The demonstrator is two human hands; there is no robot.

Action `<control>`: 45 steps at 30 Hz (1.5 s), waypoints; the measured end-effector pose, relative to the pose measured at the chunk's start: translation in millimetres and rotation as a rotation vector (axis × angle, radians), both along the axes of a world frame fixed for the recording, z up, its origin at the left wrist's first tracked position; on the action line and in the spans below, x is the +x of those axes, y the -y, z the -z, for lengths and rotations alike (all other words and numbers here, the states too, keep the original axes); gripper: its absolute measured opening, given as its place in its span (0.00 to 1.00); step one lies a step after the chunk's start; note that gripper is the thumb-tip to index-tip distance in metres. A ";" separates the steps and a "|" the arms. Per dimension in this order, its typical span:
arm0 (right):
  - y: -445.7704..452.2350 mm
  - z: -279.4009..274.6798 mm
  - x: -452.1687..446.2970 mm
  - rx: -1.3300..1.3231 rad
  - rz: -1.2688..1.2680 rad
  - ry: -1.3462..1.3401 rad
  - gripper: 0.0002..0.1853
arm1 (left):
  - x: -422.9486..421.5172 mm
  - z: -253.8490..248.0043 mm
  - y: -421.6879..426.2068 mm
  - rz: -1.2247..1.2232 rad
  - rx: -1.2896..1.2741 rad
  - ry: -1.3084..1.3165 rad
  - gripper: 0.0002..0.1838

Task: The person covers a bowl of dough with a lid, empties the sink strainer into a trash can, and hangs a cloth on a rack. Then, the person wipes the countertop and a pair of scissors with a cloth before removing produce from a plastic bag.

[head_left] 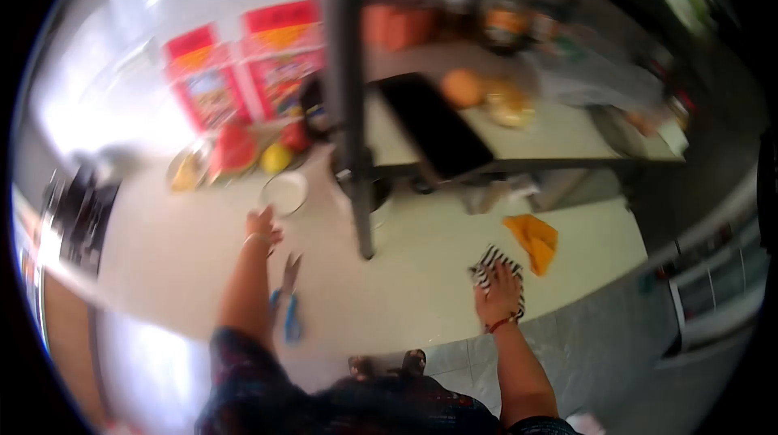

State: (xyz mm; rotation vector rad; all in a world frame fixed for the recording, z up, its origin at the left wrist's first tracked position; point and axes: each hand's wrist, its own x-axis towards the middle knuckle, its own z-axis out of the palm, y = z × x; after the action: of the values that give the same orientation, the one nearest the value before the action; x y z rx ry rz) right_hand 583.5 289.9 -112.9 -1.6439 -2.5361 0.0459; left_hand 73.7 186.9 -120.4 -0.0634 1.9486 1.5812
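My left hand (261, 228) reaches over the pale tabletop, its fingers apart beside the near edge of a round white bowl (285, 194); blur hides whether they touch. Scissors (292, 293) with blue handles lie close to my left forearm, blades pointing away from me. At the right, my right hand (498, 296) presses on a bunched black-and-white striped cloth (493, 260), gripping it against the table. Just beyond that hand lies a crumpled orange-yellow cloth (535, 244).
A dark upright post (352, 111) stands mid-table. Behind are two pink packets (203, 78), watermelon (233, 150) and a yellow fruit (276, 158). A black tablet-like slab (436, 125) overhangs a raised shelf (559, 139) with jars and bags. A black stove (81, 208) is far left.
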 end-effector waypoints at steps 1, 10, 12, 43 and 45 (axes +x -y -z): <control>10.3 -0.2 11.2 -0.011 0.015 -0.029 0.27 | 15.9 -13.6 -9.3 -0.045 0.101 0.072 0.20; 29.9 -14.3 11.3 -0.074 0.122 -0.055 0.26 | -22.5 18.5 -26.8 0.214 -0.250 -0.073 0.09; 28.8 -12.4 12.6 -0.086 0.113 -0.055 0.26 | -12.7 -1.2 -4.4 0.298 -0.234 -0.130 0.09; -68.8 -16.7 95.1 -0.219 -0.501 -0.075 0.33 | 365.6 -352.3 -150.5 0.854 0.099 -0.312 0.16; -69.7 -19.5 99.2 -0.265 -0.507 -0.052 0.34 | 364.2 -352.0 -170.9 0.812 0.042 -0.311 0.16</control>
State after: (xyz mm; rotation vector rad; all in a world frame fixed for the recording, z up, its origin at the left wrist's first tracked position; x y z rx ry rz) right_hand 682.7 359.6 -93.4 -0.9982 -2.9317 0.4790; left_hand 437.9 357.8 231.6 0.9205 1.7985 1.1089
